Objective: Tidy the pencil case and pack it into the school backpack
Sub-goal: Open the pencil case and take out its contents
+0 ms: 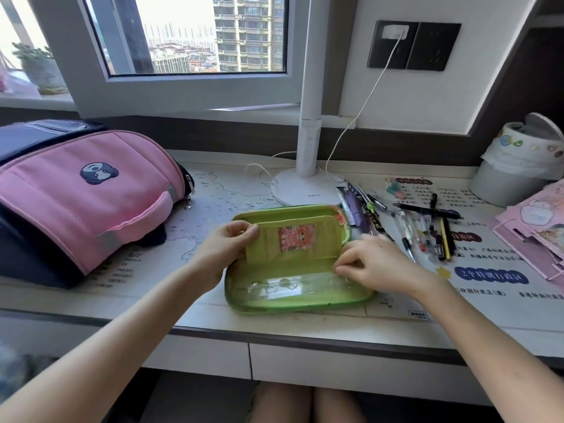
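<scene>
The green pencil case (297, 264) lies opened flat near the front edge of the desk (213, 312), between the two hands. It looks light, with a semi-stiff padded shell that should keep its shape when lifted, while the inner fabric flap (293, 239) is soft and bends freely. The clear plastic pocket (283, 288) in the near half looks slick. Once zipped, a grip across the shell's long edges would likely be the surest hold.

The left hand (227, 242) reaches in from the near left, fingers curled and pinching the flap's left edge, holding it up. The right hand (378, 267) comes from the near right, palm down, its fingertips drawn narrow at the right end of the clear pocket; whether they actually hold anything there I cannot tell.

Just right of the case, loose pens (424, 230) lie scattered on the desk, not yet packed. The pink school backpack (82, 196) rests on its side at the left, well apart from the case. A white desk lamp (305, 184) stands behind the case.
</scene>
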The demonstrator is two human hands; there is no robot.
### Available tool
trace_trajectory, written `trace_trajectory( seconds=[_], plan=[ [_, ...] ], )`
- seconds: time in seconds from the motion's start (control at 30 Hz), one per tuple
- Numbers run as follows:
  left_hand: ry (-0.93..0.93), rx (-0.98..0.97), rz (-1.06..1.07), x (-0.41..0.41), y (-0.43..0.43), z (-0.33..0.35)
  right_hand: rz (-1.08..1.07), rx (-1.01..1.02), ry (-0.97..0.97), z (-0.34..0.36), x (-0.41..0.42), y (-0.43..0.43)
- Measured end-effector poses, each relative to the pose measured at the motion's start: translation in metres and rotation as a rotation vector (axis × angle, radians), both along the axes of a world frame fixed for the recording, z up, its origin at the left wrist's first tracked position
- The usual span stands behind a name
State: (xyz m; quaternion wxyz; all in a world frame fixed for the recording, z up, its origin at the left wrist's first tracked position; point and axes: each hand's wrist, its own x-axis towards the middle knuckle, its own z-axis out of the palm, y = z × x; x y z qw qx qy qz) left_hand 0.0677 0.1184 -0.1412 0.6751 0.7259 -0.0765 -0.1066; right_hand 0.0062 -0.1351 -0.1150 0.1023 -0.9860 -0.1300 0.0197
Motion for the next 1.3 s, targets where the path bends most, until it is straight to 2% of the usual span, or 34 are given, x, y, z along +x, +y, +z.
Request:
trace_trajectory(
  seconds=[0.03, 0.1, 0.33, 0.5, 0.63, 0.7, 0.8, 0.87, 0.97, 1.03, 1.13, 1.2, 1.3],
  plan=[
    [0.003, -0.011, 0.028, -0.001, -0.002, 0.0, 0.01, -0.044, -0.019, -0.002, -0.002, 0.001],
    [-0.008, -0.029, 0.074, -0.002, -0.005, -0.002, 0.02, -0.001, -0.041, -0.007, -0.008, -0.002],
    [-0.181, 0.024, 0.272, -0.008, -0.019, -0.01, 0.003, 0.394, 0.093, -0.015, -0.023, -0.001],
    [-0.256, 0.027, 0.235, -0.01, -0.017, -0.011, -0.059, 0.525, 0.031, -0.019, -0.016, 0.014],
    [-0.285, 0.047, 0.196, -0.014, -0.017, -0.01, -0.018, 0.498, 0.088, -0.019, -0.014, 0.017],
    [-0.289, 0.05, 0.196, -0.014, -0.016, -0.011, 0.004, 0.465, -0.036, -0.015, -0.018, 0.01],
    [-0.303, 0.05, 0.195, -0.015, -0.015, -0.011, -0.139, 0.447, -0.291, -0.003, -0.025, -0.016],
    [-0.304, 0.054, 0.191, -0.016, -0.015, -0.011, -0.18, 0.424, -0.249, -0.002, -0.033, -0.029],
    [-0.29, 0.053, 0.189, -0.017, -0.017, -0.01, -0.066, 0.25, -0.083, -0.013, -0.045, -0.029],
    [-0.278, 0.077, 0.198, -0.015, -0.015, -0.01, -0.049, 0.226, -0.082, -0.018, -0.049, -0.03],
    [-0.279, 0.193, 0.198, -0.01, -0.012, -0.009, -0.291, 0.432, -0.309, -0.015, -0.038, -0.045],
    [-0.324, 0.348, 0.232, -0.004, -0.011, -0.007, -0.495, 0.34, -0.419, -0.017, -0.016, -0.059],
    [-0.445, 0.603, 0.268, 0.004, -0.017, 0.0, -0.629, 0.095, -0.343, -0.022, 0.019, -0.073]
  ],
)
